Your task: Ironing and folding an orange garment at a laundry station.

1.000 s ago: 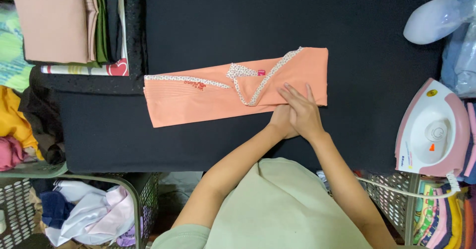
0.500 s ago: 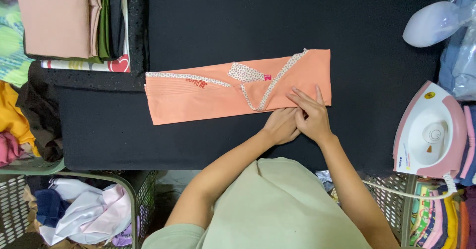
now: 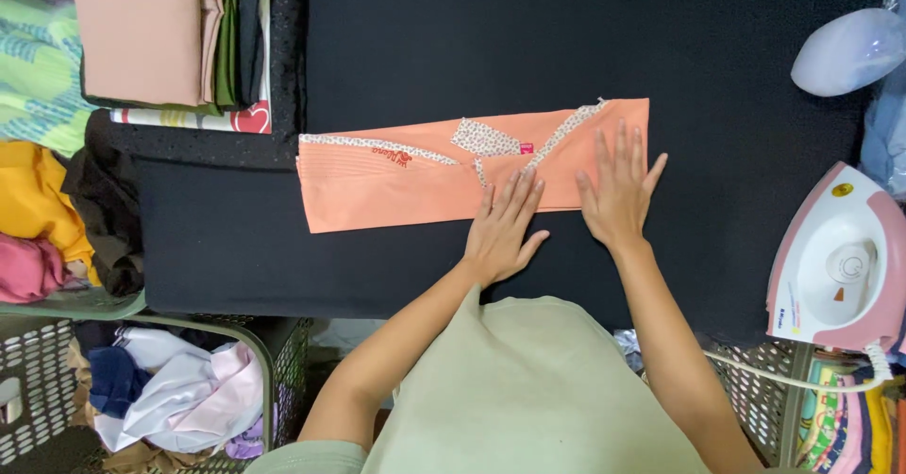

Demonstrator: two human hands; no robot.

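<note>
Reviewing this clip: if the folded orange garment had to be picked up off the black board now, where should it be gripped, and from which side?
Probably at the left short end of the folded orange garment, coming in from the left. It lies flat as a long strip; the left hand and right hand press flat on its right half, so only the left end is free, with bare black board beside it.

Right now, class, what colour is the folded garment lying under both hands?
Salmon orange, with a speckled white trim band; the folded garment shows best in the head view.
</note>
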